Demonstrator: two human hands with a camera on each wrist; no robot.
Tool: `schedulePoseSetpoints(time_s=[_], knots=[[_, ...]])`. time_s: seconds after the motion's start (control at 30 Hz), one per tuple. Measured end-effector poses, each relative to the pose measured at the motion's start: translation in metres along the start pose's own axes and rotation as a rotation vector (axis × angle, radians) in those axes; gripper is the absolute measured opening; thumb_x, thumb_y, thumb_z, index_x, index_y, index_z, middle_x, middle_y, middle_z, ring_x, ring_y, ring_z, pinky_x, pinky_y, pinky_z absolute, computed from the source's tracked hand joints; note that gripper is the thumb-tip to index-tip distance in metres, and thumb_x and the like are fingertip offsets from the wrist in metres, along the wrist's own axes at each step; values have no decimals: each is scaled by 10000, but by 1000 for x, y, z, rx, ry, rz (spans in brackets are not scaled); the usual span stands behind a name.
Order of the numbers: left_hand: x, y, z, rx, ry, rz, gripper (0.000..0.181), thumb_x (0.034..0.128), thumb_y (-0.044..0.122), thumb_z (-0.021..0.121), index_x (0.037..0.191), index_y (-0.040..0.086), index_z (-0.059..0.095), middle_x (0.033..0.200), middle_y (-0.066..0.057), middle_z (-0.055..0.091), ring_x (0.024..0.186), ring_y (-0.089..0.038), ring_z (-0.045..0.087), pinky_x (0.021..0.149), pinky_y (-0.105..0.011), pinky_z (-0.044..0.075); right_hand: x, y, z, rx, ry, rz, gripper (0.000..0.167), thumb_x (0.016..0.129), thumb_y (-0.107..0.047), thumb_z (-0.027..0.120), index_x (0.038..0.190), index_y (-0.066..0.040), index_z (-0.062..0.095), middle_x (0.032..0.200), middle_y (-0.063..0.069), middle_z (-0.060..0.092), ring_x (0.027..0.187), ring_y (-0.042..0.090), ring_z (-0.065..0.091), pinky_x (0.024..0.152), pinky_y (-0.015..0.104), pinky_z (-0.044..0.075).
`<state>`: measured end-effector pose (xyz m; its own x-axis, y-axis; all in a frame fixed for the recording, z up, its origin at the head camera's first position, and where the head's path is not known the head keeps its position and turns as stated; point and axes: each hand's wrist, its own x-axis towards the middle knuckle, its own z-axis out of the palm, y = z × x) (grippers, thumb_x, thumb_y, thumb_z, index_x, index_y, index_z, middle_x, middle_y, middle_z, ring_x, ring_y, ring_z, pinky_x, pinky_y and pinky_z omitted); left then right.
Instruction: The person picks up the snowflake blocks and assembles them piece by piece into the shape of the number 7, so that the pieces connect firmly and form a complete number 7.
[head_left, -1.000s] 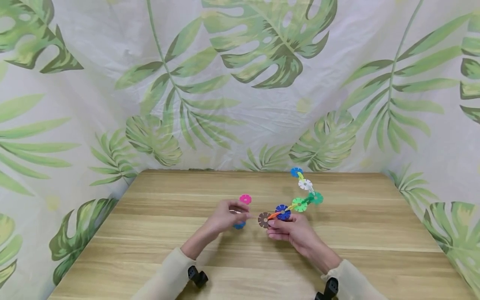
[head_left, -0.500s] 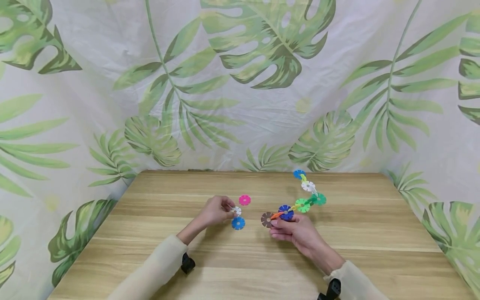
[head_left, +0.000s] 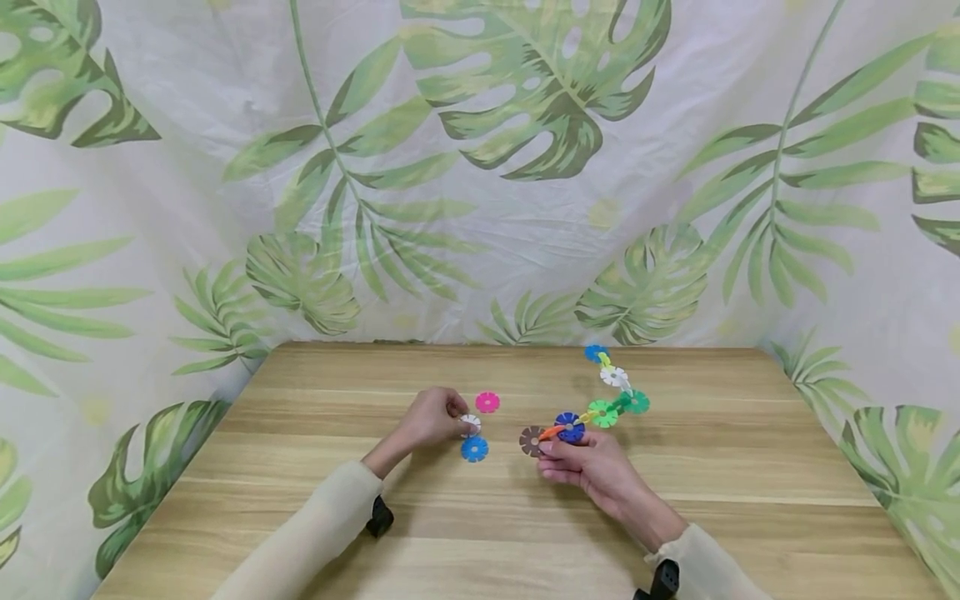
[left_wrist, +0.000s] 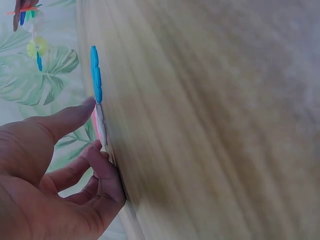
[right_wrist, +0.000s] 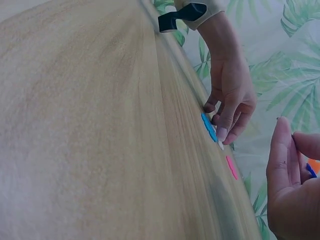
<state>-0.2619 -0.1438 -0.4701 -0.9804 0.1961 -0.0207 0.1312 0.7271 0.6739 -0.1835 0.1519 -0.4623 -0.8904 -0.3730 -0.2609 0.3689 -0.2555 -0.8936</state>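
Note:
My left hand (head_left: pixel 435 417) is low over the table, with thumb and fingertips pinching the edge of a white notched disc (head_left: pixel 471 426). Just in front of that disc lies a flat blue notched disc (head_left: pixel 475 450), and a pink one (head_left: pixel 487 402) lies behind. In the left wrist view, the white disc (left_wrist: pixel 101 125) appears edge-on between thumb and fingers. A chain of interlocked notched discs is held up by my right hand (head_left: pixel 592 471). Its fingers pinch the near end, by the brown disc (head_left: pixel 531 441) and orange disc (head_left: pixel 552 432). Dark blue, greens, white and light blue follow.
The wood-grain table (head_left: pixel 480 533) stretches under both hands. A leaf-printed cloth (head_left: pixel 480 208) hangs behind and beside it. Each wrist carries a small black camera (head_left: pixel 380 518).
My left hand has drawn back leftward from above the discs, uncovering the blue and white ones, and now pinches the white disc's edge. The right hand and chain have barely shifted.

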Motion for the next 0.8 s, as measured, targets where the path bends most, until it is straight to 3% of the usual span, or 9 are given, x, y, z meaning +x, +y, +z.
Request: schedulePoseSetpoints(time_s=[0.43, 0.63, 0.8], knots=[[2, 2, 3, 5, -7, -30, 263, 812, 174, 922, 922, 47, 720, 822, -35, 676, 768, -141, 575, 659, -238, 463, 0, 5, 2, 13, -3, 2, 331, 1013, -40, 667, 1280, 121, 558, 944, 79, 812, 840, 144, 794, 825, 265, 658], [-1, 3, -2, -137, -7, -43, 219, 838, 59, 874, 952, 24, 689, 757, -63, 705, 637, -147, 645, 563, -260, 547, 2, 5, 2, 16, -1, 4, 306, 1005, -46, 679, 1255, 99, 578, 944, 78, 812, 837, 147, 793, 823, 268, 659], [-6, 6, -8, -278, -15, -98, 111, 913, -6, 770, 1006, -12, 711, 822, -100, 740, 661, -158, 694, 623, -305, 638, 4, 5, 3, 22, 10, 8, 249, 990, -47, 701, 1202, 59, 622, 934, 85, 812, 830, 152, 794, 816, 271, 661]])
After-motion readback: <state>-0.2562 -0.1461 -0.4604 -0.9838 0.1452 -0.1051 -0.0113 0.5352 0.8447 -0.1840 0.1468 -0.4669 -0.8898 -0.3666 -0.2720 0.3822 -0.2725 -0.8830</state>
